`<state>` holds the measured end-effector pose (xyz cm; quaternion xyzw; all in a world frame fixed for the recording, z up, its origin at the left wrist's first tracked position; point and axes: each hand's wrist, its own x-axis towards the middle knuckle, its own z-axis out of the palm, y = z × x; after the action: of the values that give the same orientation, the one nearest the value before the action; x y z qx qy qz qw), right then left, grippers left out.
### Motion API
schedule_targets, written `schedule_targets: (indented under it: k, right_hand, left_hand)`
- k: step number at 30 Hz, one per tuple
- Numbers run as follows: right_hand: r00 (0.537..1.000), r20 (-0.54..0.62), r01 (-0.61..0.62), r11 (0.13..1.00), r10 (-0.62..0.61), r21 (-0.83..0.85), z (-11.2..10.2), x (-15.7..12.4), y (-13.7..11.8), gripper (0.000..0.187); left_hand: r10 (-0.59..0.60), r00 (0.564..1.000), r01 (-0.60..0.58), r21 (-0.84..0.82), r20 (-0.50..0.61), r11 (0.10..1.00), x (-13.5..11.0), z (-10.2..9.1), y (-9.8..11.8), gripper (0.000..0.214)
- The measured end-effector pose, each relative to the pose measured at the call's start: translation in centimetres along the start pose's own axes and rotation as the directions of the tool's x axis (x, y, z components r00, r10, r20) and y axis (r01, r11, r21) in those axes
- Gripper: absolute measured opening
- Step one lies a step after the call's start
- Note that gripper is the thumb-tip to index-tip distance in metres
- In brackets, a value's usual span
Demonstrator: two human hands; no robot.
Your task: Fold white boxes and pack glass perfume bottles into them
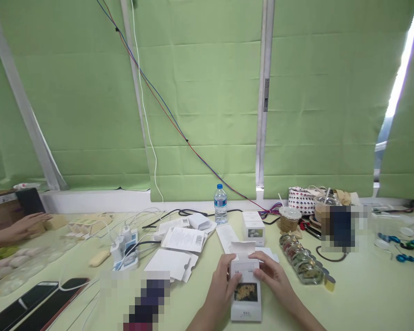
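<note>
A small white box [245, 294] with a yellow flower picture on its front lies on the pale green table near the front edge, its top flap open. My left hand [223, 284] grips its left side, fingers curled over the top edge. My right hand [274, 276] holds the right side, thumb and fingers pressed on the box near the flap. A second, closed white box [253, 227] stands just behind them.
A water bottle [220, 203] stands at the back. Flat white cartons and leaflets [179, 250] lie to the left, with chargers and cables [126, 246]. A row of small round tins [303, 264] lies to the right. Another person's hand [27, 225] rests at far left. Phones [37, 303] lie front left.
</note>
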<state>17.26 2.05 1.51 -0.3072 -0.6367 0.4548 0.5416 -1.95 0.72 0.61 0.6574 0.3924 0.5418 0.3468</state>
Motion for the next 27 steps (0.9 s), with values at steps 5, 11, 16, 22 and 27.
schedule_targets:
  k: [5, 11, 16, 22, 27]
  right_hand:
    - [1.0, -0.001, 0.002, 1.0, -0.002, -0.019, 0.1, 0.0, -0.2, 0.03]
    - [0.999, 0.013, -0.036, 0.994, 0.035, 0.103, 0.1, -0.3, 0.4, 0.043]
    - [0.991, -0.124, -0.016, 0.976, 0.044, 0.218, -0.5, -0.1, 0.7, 0.062]
    - [0.992, -0.117, -0.04, 0.999, 0.039, -0.006, -1.7, -0.1, 0.6, 0.058]
    - [0.999, 0.017, 0.033, 0.996, -0.032, -0.087, -1.1, -0.2, -0.3, 0.042]
  left_hand:
    - [0.029, 0.999, -0.029, 0.014, 0.018, 0.999, 0.1, -0.2, -0.7, 0.033]
    - [-0.106, 0.993, 0.111, -0.111, 0.047, 0.988, 0.2, 0.0, 0.7, 0.04]
    - [-0.125, 0.975, 0.148, -0.116, 0.185, 0.982, 0.0, 0.0, 1.7, 0.038]
    - [-0.052, 0.965, 0.057, -0.012, 0.257, 0.998, -0.2, 0.1, 1.6, 0.033]
    - [-0.117, 0.965, 0.125, -0.023, 0.233, 0.992, 0.1, 0.3, 1.7, 0.035]
